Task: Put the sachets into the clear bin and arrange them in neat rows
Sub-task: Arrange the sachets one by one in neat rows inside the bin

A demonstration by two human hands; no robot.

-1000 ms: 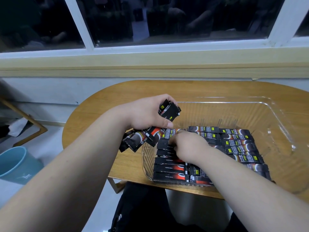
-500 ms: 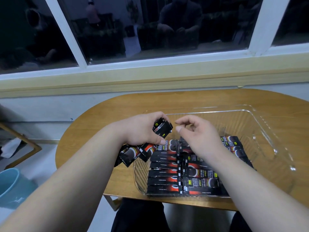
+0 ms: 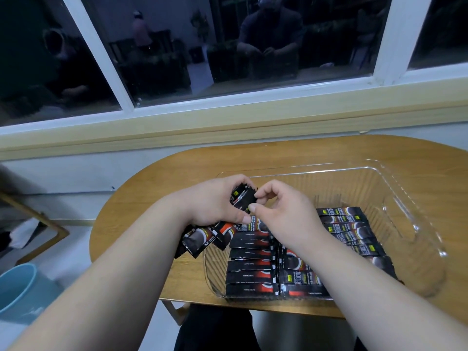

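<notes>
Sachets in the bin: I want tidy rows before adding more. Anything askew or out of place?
The rows in the clear bin lie fairly straight. The only loose ones are the fanned bundle of sachets gripped by the left hand, splaying outside the bin's left wall over the table; the right hand pinches its top sachet.

The counter (image 3: 157, 198) is a light-brown wooden top with a rounded left end, and a pale leg (image 3: 174, 312) shows under its near edge. One thing rests directly on it: the clear bin (image 3: 405, 211), set on the right part, its near wall just beside the counter's near edge.
</notes>
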